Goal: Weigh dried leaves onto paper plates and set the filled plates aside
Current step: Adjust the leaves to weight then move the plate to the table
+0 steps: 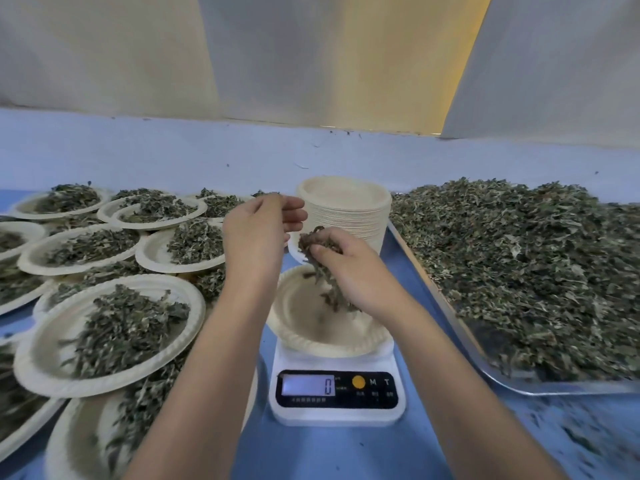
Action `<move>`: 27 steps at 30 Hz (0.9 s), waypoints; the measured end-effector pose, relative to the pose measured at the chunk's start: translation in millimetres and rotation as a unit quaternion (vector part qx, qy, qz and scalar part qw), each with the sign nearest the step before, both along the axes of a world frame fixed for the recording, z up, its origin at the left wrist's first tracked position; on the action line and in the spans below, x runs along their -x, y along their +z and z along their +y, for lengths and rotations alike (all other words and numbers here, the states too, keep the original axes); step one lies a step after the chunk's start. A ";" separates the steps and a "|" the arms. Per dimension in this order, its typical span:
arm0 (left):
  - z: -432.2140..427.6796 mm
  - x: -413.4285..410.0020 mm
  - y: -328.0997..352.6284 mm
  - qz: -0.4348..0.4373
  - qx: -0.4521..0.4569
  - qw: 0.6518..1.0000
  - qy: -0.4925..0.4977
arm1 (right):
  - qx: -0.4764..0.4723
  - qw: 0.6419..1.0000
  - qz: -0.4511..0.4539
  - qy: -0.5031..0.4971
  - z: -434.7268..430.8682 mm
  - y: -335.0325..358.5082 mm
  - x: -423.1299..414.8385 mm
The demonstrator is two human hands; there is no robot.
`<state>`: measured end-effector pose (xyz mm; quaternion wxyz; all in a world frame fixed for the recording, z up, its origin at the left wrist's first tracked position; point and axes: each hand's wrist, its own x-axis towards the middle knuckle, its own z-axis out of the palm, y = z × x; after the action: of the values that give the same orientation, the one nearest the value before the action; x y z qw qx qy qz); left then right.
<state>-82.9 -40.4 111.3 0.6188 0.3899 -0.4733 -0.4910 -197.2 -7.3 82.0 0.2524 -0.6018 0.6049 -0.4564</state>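
A white digital scale [335, 412] stands on the blue table with its display reading 0. On it sits a paper plate [313, 345] holding almost nothing. My right hand [358, 271] grips a clump of dried leaves [313, 241] just above that plate, and some strands hang and fall from it. My left hand [258, 230] hovers beside it to the left, above the plate's far edge, fingers relaxed and holding nothing I can see. A large metal tray [498, 377] heaped with dried leaves [526, 268] lies to the right.
A tall stack of paper plates [349, 216] stands behind the scale, with one plate leaning at its left foot. Several filled plates [110, 327] overlap across the left of the table. Leaf crumbs litter the blue table [346, 455] at the front right.
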 end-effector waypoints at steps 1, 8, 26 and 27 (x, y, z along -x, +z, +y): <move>-0.3 -0.2 0.8 0.000 0.000 1.000 0.002 | -0.006 0.999 0.035 0.000 0.3 -0.3 0.5; 2.2 -0.1 -0.5 0.004 0.002 1.000 -0.005 | 0.000 0.996 0.084 0.011 1.6 -1.0 7.3; 3.0 2.3 -2.3 -0.015 -0.002 1.000 -0.001 | 0.103 0.994 -0.042 -0.023 12.2 16.8 13.7; 2.8 2.0 -2.3 -0.016 -0.002 1.000 0.000 | 0.105 0.994 -0.033 -0.019 12.2 16.5 13.6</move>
<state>-84.9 -37.6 109.0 0.6100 0.3993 -0.4822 -0.4858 -210.8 4.9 98.5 0.1995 -0.5980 0.5562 -0.5415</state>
